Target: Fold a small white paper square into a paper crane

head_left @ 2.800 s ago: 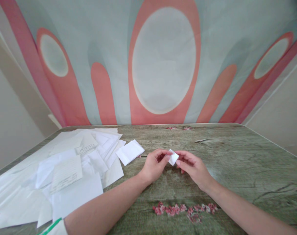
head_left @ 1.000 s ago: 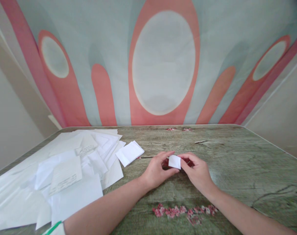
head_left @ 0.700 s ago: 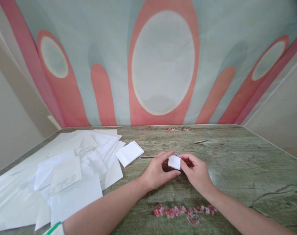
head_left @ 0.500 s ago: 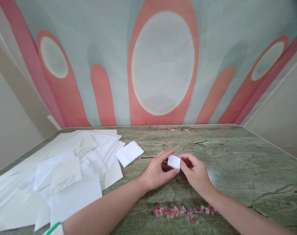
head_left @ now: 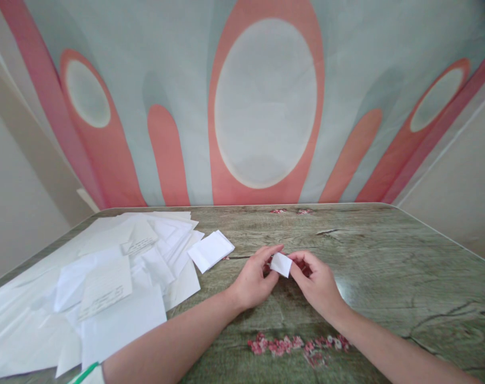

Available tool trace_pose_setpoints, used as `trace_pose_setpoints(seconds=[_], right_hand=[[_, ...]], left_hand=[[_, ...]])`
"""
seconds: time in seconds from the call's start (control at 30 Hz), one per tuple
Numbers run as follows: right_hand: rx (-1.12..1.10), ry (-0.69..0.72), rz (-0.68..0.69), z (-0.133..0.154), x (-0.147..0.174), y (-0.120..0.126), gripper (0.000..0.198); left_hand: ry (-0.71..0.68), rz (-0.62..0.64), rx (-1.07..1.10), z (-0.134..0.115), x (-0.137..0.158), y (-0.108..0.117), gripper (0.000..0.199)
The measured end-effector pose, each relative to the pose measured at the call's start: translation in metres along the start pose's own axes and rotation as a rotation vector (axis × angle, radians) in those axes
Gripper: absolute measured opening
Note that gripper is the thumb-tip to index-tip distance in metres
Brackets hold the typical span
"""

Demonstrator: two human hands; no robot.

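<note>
A small folded piece of white paper (head_left: 281, 264) is held between my two hands, above the middle of the table. My left hand (head_left: 256, 278) grips its left edge, fingers curled behind and thumb in front. On the other side, my right hand (head_left: 316, 280) pinches the right edge between thumb and fingers. The fingertips behind the paper are partly hidden. Left of my left hand lies a folded white paper packet (head_left: 211, 250), flat on the table.
A wide heap of loose white papers (head_left: 124, 325), a few with printed lines, spreads over the table's left side. The wood-grain table (head_left: 406, 266) has printed pink flowers. Behind its far edge hangs a pink and grey patterned backdrop (head_left: 266, 106).
The small folded paper has tilted, its right side lower, and shifted slightly left. My left thumb has drawn back to the paper's left edge; the right hand moved slightly left.
</note>
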State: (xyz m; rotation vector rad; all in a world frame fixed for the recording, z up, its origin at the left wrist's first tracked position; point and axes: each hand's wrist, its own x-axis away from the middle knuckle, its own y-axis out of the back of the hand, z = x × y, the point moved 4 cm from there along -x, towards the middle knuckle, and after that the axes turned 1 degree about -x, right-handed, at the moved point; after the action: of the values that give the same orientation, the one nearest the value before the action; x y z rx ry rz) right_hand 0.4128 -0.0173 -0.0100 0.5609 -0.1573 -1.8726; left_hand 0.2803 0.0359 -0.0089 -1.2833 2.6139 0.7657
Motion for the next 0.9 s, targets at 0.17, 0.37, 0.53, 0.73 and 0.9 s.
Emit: trace_pose_setpoints(seconds=[0.17,0.37,0.53,0.73,0.9], right_hand=[[0.144,0.055,0.059,-0.007,-0.002,-0.002,0.015],[0.259,0.115,0.148,-0.007,-0.004,-0.005,0.014],[0.336,0.139,0.171,-0.005,-0.005,-0.007,0.013],[0.384,0.160,0.156,-0.003,-0.005,-0.006,0.010],[0.380,0.146,0.154,-0.004,-0.003,-0.004,0.012]], left_hand=[[0.054,0.009,-0.144,0.005,-0.002,0.000,0.047],[-0.030,0.035,-0.397,-0.005,0.001,0.002,0.042],[-0.029,0.072,-0.558,-0.008,0.002,0.005,0.026],[-0.039,0.148,-0.649,-0.011,0.001,0.006,0.019],[-0.050,0.165,-0.762,-0.011,0.000,0.003,0.014]])
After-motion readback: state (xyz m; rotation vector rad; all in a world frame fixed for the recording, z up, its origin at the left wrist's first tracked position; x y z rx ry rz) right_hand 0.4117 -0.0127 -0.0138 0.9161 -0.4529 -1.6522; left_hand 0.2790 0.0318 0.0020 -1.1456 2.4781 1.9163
